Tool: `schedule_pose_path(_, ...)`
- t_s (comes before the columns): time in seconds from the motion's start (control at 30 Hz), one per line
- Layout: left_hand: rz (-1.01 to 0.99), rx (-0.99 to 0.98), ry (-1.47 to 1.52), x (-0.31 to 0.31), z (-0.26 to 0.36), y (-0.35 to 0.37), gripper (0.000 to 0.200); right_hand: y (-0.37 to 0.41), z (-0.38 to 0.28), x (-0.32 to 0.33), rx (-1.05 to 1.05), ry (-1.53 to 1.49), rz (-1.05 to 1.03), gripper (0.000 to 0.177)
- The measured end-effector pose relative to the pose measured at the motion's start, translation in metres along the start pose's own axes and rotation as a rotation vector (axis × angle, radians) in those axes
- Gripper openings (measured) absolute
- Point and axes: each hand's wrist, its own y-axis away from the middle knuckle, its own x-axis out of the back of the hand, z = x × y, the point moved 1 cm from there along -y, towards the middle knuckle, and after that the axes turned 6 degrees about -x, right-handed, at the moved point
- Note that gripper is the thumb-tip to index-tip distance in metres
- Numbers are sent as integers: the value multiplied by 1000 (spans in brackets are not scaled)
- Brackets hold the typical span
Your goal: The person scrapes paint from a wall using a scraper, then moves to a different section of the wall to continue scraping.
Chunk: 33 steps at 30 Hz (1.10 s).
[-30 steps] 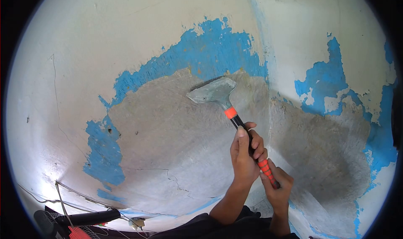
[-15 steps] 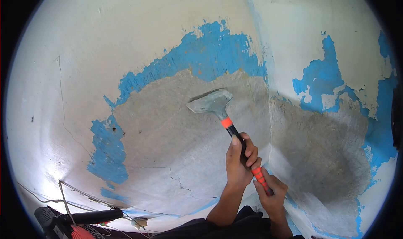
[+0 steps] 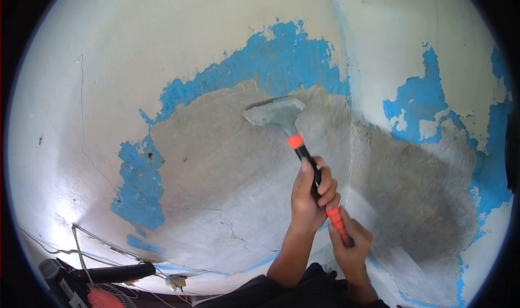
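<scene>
A long-handled scraper slants up and left across the wall, its wide grey head against the bare grey patch just below the blue paint. My left hand is wrapped round the middle of its black shaft, thumb lying along it. Lower down, my right hand grips the orange-and-black banded end of the handle. Above the head runs a ragged strip of blue paint, with pale coating over the wall beyond it.
The wall corner runs down right of the scraper, and the right wall has another bare grey patch edged with blue. At lower left are a black fan-like device with a red part, loose cables and a small socket box.
The scraper head has slid upward on the wall, closer to the blue strip. My left hand has risen with the shaft, and the view has shifted slightly.
</scene>
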Motion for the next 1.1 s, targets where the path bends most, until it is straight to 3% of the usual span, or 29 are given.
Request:
schedule_pose_path(0.6, -98, 68, 212, 12, -1, 7, 37, 11, -4, -3, -9, -26, -2, 42)
schedule_pose_path(1.1, -80, 81, 79, -10, 17, -6, 36, 2, -19, -10, 33, -27, 26, 43)
